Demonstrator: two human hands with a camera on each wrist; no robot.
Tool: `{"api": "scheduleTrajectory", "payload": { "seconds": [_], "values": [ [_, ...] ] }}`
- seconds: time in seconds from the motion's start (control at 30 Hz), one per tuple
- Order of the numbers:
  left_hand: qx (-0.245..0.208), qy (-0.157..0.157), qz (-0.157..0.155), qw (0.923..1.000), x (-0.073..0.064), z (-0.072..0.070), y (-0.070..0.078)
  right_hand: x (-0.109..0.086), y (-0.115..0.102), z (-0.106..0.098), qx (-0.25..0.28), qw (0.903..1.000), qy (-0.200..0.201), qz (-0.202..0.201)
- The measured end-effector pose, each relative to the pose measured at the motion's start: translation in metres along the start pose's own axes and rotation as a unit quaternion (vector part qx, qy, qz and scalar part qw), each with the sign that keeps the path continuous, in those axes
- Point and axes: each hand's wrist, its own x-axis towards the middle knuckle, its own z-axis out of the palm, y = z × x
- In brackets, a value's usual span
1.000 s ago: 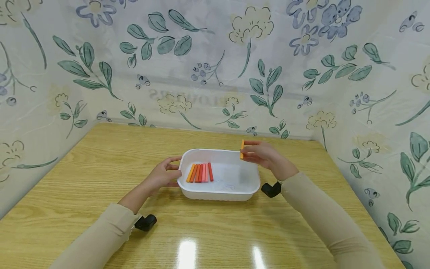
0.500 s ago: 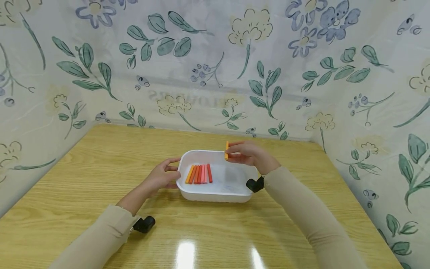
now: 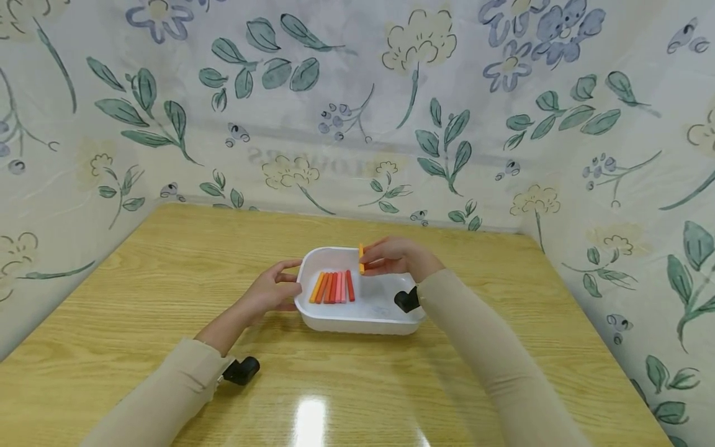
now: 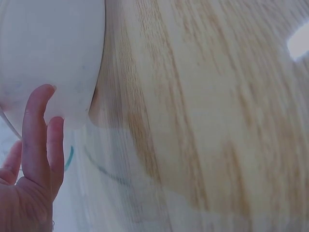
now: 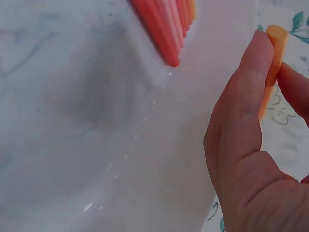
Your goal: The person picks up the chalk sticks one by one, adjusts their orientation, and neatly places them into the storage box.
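A white plastic tub (image 3: 357, 325) sits on the table, with a row of crayons (image 3: 331, 288) lying side by side in its left half. They run from yellow-orange through orange to red and pink. My left hand (image 3: 270, 292) holds the tub's left end; in the left wrist view bent fingers (image 4: 36, 130) touch its white outer wall. Over the tub's back rim, my right hand (image 3: 391, 254) pinches a yellow-orange crayon (image 3: 361, 266) upright between thumb and fingers. The right wrist view shows that crayon's flat end (image 5: 276, 32) above the fingertips.
The wooden table (image 3: 195, 248) extends around the tub. White floral cloth (image 3: 346, 149) stands behind and at both sides. Black wrist-worn devices (image 3: 242, 370) hang from both sleeves, and the right one reaches over the tub's right front.
My right hand has moved left with the yellow-orange crayon, from the tub's back right corner to just right of the crayon row, and slightly lower. My left hand stays at the tub's end.
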Motion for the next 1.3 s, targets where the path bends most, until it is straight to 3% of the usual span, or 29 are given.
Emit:
{"api": "scheduleTrajectory", "payload": {
  "seconds": [0.13, 0.5, 1.3],
  "values": [
    [0.0, -0.001, 0.005, 1.0, -0.001, 0.0, 0.002, 0.004, 0.0, 0.002, -0.03, 0.9995, 0.007, 0.009],
    [0.0, -0.002, 0.004, 1.0, 0.0, 0.001, 0.0, 0.01, 0.009, 0.008, -0.085, 0.9954, -0.027, 0.034],
    [0.001, -0.001, 0.006, 1.0, 0.0, 0.001, -0.001, 0.021, 0.025, 0.021, -0.155, 0.9874, -0.011, 0.031]
  ]
}}
